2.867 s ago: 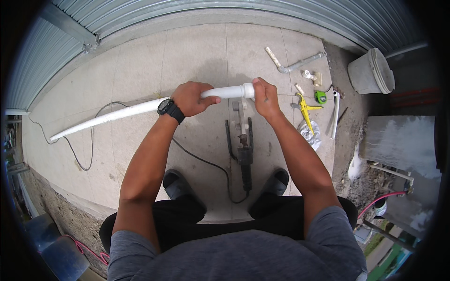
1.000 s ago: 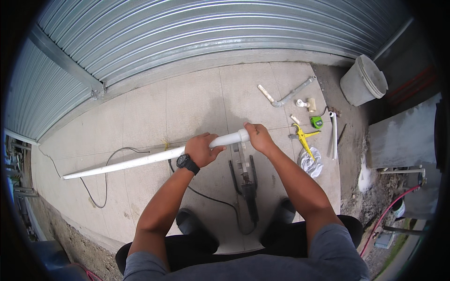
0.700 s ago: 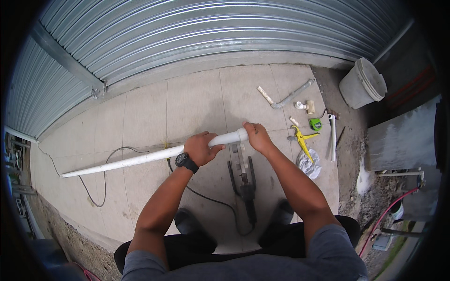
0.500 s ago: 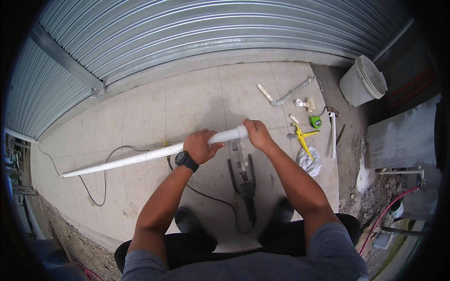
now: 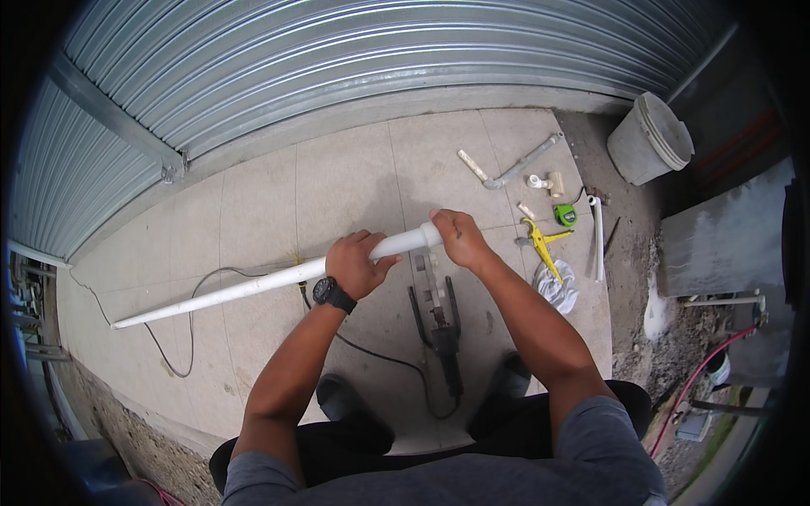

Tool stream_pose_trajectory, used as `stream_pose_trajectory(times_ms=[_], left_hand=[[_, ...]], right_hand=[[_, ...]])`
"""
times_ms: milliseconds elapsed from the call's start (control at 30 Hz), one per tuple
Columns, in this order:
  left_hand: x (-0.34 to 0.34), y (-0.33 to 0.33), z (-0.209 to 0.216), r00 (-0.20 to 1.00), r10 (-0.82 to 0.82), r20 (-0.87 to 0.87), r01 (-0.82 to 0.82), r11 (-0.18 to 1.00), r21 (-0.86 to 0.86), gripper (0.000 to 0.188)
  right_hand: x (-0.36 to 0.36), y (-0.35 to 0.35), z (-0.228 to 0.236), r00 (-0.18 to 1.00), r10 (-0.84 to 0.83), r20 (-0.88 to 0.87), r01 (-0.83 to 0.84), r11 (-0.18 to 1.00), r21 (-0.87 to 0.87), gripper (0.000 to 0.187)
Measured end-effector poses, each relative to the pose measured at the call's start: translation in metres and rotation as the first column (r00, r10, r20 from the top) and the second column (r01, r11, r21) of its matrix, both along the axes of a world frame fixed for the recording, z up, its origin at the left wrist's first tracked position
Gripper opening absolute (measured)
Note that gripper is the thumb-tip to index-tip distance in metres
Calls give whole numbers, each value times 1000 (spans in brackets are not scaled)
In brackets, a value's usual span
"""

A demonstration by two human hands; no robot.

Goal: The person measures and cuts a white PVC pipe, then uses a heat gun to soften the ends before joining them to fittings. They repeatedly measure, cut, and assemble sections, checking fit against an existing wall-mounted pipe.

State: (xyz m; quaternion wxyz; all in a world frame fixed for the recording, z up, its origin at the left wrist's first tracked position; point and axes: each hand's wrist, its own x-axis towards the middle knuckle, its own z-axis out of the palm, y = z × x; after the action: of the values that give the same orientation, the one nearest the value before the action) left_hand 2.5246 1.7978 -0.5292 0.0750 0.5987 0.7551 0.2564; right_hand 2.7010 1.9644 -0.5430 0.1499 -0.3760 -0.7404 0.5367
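A long white plastic pipe [image 5: 224, 295] slants across in front of me, its far left end low by the paving. My left hand [image 5: 355, 265], with a black watch on the wrist, is closed around it near its right end. There the pipe has a wider white collar or fitting [image 5: 431, 235]. My right hand [image 5: 462, 240] is closed on that end, thumb on top; its palm side is hidden. Below the pipe, between my feet, a black corded tool [image 5: 445, 337] with two prongs and a pale plate-like front lies on the paving, partly under the pipe.
On the right lie a yellow pipe cutter [image 5: 545, 244], a green tape measure [image 5: 565, 215], a white rag [image 5: 557, 291], pipe fittings [image 5: 547, 183] and a grey bent pipe [image 5: 516, 171]. Farther off stands a bucket [image 5: 645, 143]. A black cord [image 5: 380, 356] loops across the paving; a corrugated metal shutter [image 5: 354, 59] stands behind.
Both hands keep their hold on the pipe and its end. The whole view has shifted slightly; otherwise hands and pipe look nearly the same.
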Motion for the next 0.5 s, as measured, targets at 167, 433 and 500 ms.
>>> stream_pose_trajectory(times_ms=[167,433,500], left_hand=[[3,0,1,1000,21,-11,-21,999,46,36],[5,2,4,995,97,-30,-92,986,141,34],[2,5,8,990,135,-31,-130,984,125,35]], right_hand=[[0,0,1,997,30,-74,-31,999,-12,48],[1,3,4,981,120,-152,-117,993,28,39],[1,9,6,981,152,-118,-150,988,19,34]])
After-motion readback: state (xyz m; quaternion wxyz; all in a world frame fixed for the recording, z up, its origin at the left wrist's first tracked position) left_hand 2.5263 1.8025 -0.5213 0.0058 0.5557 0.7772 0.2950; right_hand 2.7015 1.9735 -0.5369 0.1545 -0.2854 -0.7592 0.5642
